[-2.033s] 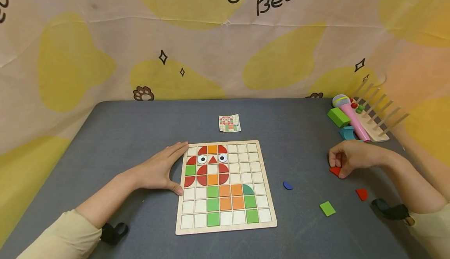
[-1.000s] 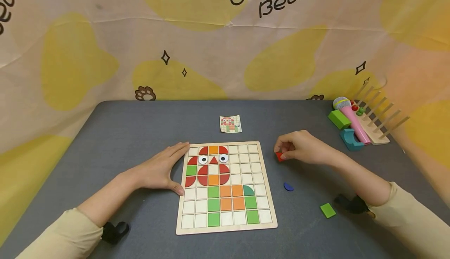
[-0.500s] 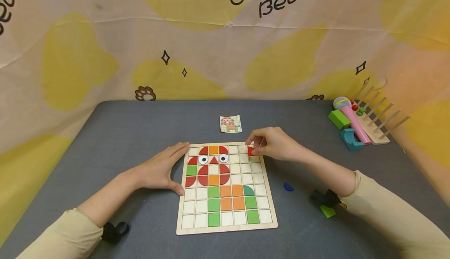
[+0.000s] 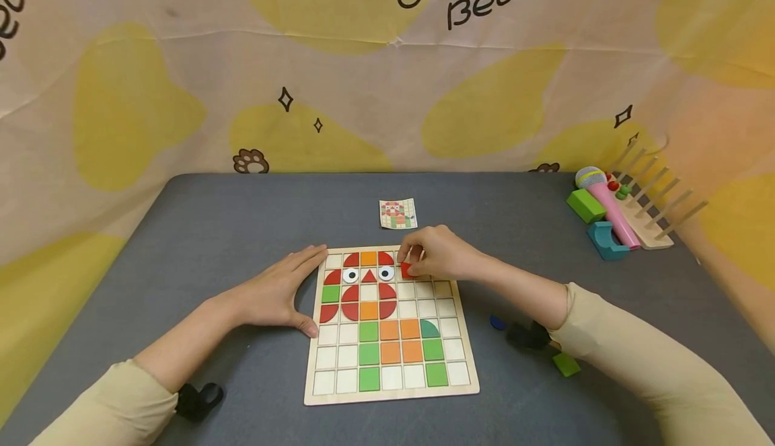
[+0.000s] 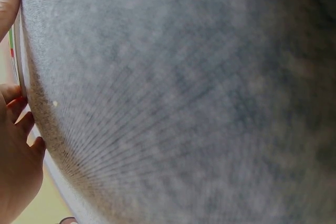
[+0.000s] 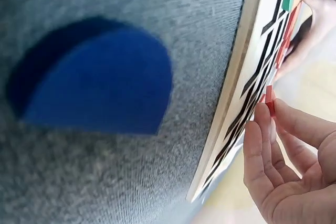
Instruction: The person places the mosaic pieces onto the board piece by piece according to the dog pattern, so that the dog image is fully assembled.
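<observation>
My right hand [image 4: 440, 254] pinches a red tile [image 4: 406, 271] between thumb and fingertips, over the grid board [image 4: 391, 399] just right of the right eye tile [image 4: 386, 273]. The right wrist view shows the same red tile [image 6: 270, 100] edge-on, held by the right hand [image 6: 296, 166]. Fingers straight and thumb spread, my left hand [image 4: 274, 291] rests against the board's left edge. Red, orange and green tiles fill part of the grid, with a teal quarter-circle [image 4: 429, 328] on the right side. A blue half-circle tile [image 6: 105, 80] lies on the table beside the board.
A small pattern card [image 4: 397, 213] lies behind the board. On the right lies a green square tile [image 4: 566, 364], partly under the right forearm. At the back right are a pink toy microphone [image 4: 614, 214], a green block [image 4: 586, 205], a teal arch [image 4: 607, 241] and a pegged wooden rack [image 4: 656, 234].
My right hand has carried the red tile left from the right side of the table onto the board. Another red tile beside it is gone from the table. My left hand stays put.
</observation>
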Demonstrator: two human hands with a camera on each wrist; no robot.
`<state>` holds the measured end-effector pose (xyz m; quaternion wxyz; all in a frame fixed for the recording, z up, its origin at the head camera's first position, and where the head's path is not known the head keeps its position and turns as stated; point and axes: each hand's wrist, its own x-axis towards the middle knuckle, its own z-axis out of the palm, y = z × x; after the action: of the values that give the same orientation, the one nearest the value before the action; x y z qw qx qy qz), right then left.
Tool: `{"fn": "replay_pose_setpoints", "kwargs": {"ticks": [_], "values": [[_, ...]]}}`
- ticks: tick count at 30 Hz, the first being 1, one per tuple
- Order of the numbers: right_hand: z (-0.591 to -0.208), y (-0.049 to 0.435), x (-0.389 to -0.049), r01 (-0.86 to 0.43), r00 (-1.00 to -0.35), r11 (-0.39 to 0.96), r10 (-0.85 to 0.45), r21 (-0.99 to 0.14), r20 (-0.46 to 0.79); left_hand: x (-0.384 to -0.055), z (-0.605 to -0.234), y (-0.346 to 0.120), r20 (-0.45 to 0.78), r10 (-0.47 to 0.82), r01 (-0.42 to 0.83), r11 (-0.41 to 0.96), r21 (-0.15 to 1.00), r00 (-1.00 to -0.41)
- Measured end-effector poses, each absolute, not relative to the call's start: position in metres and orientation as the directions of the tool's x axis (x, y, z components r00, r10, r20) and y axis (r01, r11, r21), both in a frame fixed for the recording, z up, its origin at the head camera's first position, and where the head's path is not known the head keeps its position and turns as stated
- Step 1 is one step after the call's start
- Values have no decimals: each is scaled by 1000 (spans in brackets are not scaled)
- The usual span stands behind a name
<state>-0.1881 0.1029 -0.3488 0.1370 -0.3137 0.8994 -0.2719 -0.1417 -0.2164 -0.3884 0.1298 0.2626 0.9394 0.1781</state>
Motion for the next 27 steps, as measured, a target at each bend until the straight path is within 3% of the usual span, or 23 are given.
{"fn": "replay_pose_setpoints", "kwargs": {"ticks": [27], "values": [[-354,92,-183,-454,-824,713,-564,-534,-53,-141,-388,-215,-139,551,463,792,398,-823]]}}
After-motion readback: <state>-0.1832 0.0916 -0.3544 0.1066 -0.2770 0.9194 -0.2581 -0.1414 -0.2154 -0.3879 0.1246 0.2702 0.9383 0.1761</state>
